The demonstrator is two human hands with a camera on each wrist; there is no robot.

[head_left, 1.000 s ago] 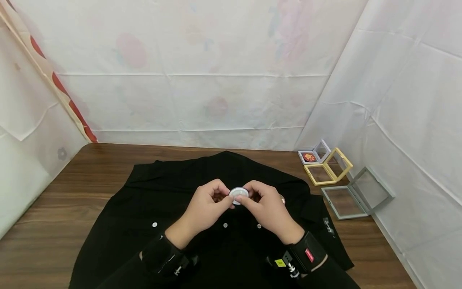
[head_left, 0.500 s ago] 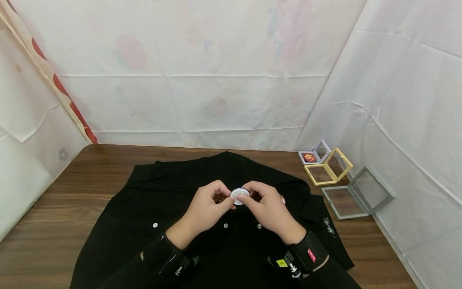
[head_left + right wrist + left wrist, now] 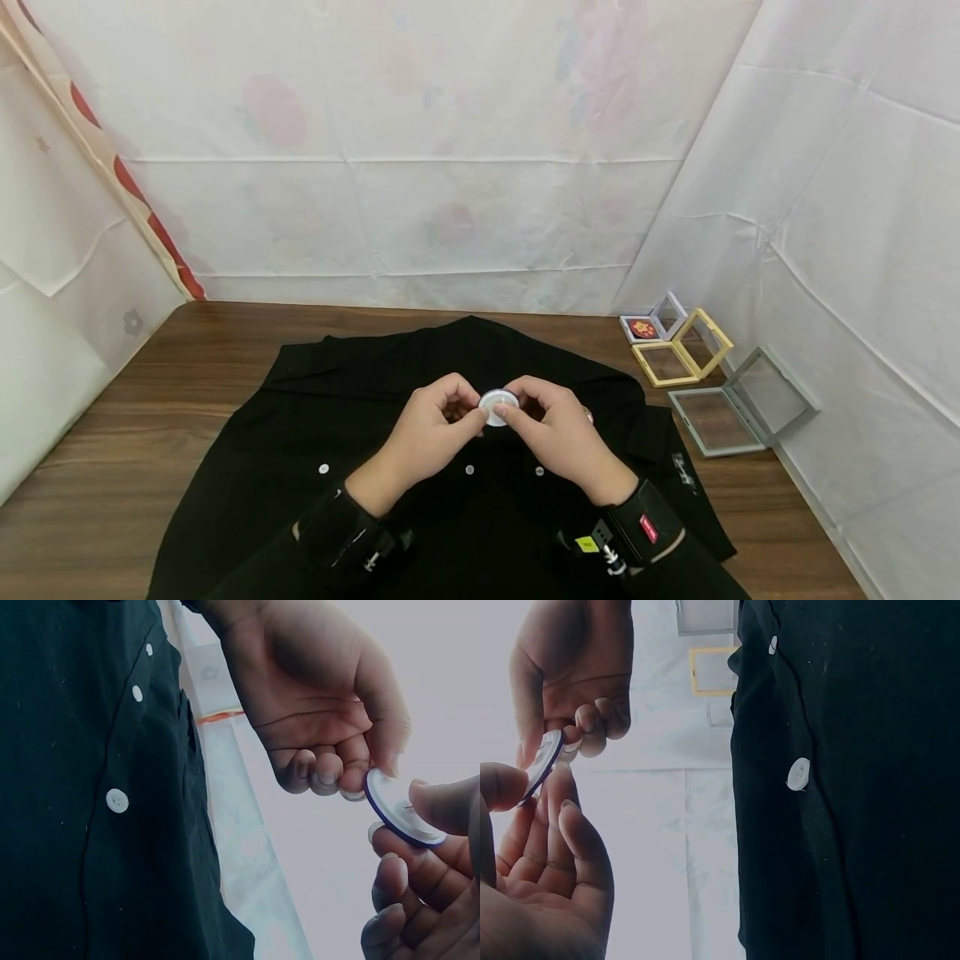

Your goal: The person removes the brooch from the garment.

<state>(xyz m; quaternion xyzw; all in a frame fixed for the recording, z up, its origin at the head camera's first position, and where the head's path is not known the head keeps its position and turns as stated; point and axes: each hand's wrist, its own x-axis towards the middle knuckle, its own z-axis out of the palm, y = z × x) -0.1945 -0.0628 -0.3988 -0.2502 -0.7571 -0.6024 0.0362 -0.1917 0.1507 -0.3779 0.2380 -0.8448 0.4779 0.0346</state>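
A round white disc (image 3: 498, 407) is held between both hands above a black garment (image 3: 330, 408) with white buttons. The left hand (image 3: 426, 432) pinches its left edge, thumb on the near face; the right hand (image 3: 562, 432) pinches its right side the same way. In the left wrist view the disc (image 3: 546, 761) is seen nearly edge-on, with a dark purple rim. The right wrist view shows the pale face of the disc (image 3: 401, 808), a thumb pressing on it and fingers behind. A garment button (image 3: 117, 801) lies to the left there.
At the right of the brown table (image 3: 97, 467) stand hinged frames, lids raised: a small lilac one (image 3: 670, 315) with a red and yellow piece (image 3: 642, 328), a yellow one (image 3: 665, 364) and a grey one (image 3: 718, 421). Pale cloth (image 3: 450, 192) hangs around the table.
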